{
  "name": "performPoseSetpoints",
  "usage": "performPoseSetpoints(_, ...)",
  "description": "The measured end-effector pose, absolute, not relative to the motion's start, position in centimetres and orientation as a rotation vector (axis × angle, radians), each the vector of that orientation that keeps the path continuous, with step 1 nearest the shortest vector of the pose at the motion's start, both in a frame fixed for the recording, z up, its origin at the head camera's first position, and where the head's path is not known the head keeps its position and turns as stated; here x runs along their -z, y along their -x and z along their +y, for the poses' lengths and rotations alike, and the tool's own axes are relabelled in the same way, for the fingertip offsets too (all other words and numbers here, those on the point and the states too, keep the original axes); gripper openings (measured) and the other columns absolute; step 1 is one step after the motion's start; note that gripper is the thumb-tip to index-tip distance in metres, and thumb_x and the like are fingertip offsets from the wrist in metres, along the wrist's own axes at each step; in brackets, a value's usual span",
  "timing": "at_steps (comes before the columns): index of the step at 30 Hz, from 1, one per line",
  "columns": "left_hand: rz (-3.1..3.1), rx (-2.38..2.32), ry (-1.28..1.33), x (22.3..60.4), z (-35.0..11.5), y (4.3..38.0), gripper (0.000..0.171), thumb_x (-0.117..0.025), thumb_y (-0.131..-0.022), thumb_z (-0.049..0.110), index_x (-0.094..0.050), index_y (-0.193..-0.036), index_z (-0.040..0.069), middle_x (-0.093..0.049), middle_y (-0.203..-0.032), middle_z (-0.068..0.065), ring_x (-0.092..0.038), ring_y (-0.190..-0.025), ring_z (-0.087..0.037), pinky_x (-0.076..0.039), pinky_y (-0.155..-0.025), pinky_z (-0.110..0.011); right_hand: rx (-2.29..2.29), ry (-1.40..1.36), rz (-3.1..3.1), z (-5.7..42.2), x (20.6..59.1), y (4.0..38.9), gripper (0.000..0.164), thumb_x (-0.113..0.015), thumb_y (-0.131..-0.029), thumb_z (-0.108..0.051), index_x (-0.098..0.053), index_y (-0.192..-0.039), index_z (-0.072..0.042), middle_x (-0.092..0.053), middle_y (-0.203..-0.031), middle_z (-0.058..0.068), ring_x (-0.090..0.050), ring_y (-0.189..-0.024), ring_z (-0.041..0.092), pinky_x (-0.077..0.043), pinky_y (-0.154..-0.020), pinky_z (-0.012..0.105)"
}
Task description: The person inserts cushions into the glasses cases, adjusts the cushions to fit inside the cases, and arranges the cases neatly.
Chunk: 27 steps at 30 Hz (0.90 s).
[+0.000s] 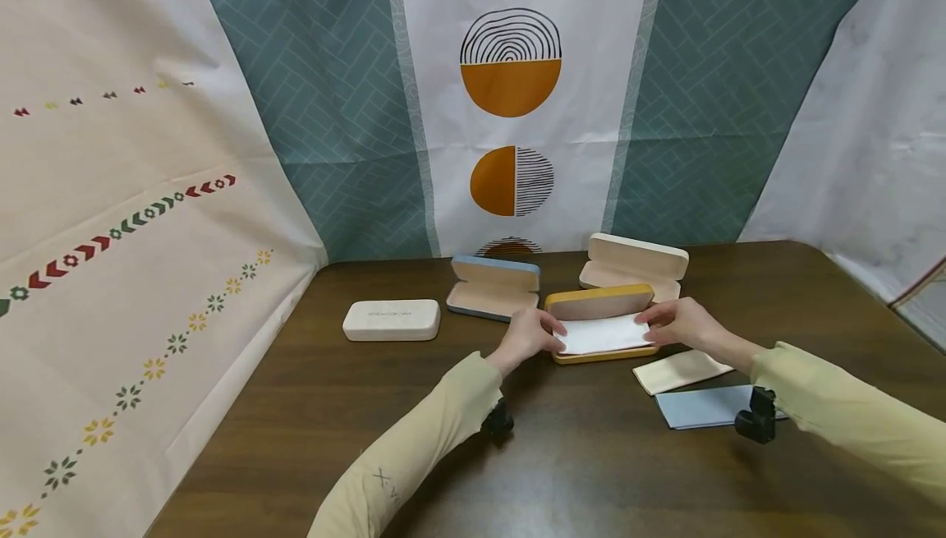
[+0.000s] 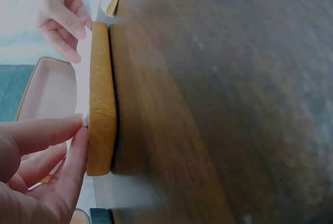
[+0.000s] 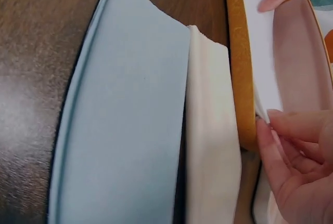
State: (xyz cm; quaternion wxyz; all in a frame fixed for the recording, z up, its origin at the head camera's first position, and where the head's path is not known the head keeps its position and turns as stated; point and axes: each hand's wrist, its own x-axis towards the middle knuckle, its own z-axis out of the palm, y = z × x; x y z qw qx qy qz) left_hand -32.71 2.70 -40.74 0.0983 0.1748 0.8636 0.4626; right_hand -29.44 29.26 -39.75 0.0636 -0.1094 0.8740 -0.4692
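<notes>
A folded white cloth (image 1: 602, 334) lies over the opening of a yellow glasses case (image 1: 602, 355), whose lid is raised toward the back. My left hand (image 1: 526, 336) pinches the cloth's left end between thumb and fingers, at the case's rim. At the other end, my right hand (image 1: 678, 325) pinches the cloth's right edge. In the left wrist view the cloth (image 2: 83, 83) stretches between both hands just inside the front wall. The right wrist view shows the pale pink lining of the lid (image 3: 299, 57) behind the cloth.
Left of the yellow case stand an open blue glasses case (image 1: 491, 296) and a closed white one (image 1: 392, 320). An open cream case (image 1: 636, 263) sits behind it. A folded cream cloth (image 1: 681, 370) and a folded light blue cloth (image 1: 702, 406) lie beneath my right forearm.
</notes>
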Motion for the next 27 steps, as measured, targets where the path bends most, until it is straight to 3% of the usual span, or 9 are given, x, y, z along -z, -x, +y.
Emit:
performPoseSetpoints(10,2.528,-1.348,-0.469,40.2,2.6,32.7,0.013,-0.078,-0.067,0.001,-0.069,-0.077,0.001,-0.061,-0.065,-0.001,-0.058,-0.054,-0.010,-0.049,-0.055,-0.024,1.295,0.387,2.754,28.7,39.6,29.6,0.024,-0.070,-0.076,-0.001,-0.063,-0.095,0.012,-0.062,-0.081,0.012,-0.058,-0.064,0.021,-0.050,-0.058,0.030)
performPoseSetpoints(16,2.572,-1.414,-0.468,40.3,2.2,32.6,0.016,-0.077,-0.068,-0.001,-0.067,-0.079,0.002,-0.057,-0.069,0.000,-0.056,-0.053,-0.016,-0.049,-0.051,-0.024,1.291,0.330,2.796,29.3,39.5,29.3,0.022,-0.069,-0.080,-0.008,-0.065,-0.096,0.007,-0.063,-0.084,0.012,-0.059,-0.066,0.021,-0.050,-0.061,0.032)
performPoseSetpoints(22,2.603,-1.528,-0.363,40.1,1.9,32.3,0.034,-0.081,-0.067,0.007,-0.051,-0.083,0.001,-0.048,-0.073,-0.004,-0.059,-0.058,-0.027,-0.049,-0.049,-0.027,1.503,0.185,2.750,30.1,39.5,29.2,0.029,-0.063,-0.086,-0.010,-0.057,-0.103,0.013,-0.060,-0.095,0.019,-0.061,-0.081,0.027,-0.050,-0.068,0.035)
performPoseSetpoints(27,2.507,-1.699,-0.241,40.5,1.8,32.0,0.054,-0.080,-0.069,0.021,-0.045,-0.104,0.000,-0.050,-0.090,-0.010,-0.056,-0.068,-0.024,-0.050,-0.056,-0.032,1.753,0.101,2.603,30.0,40.4,29.3,0.047,-0.053,-0.093,-0.026,-0.043,-0.115,0.014,-0.056,-0.101,0.023,-0.060,-0.088,0.025,-0.049,-0.071,0.038)
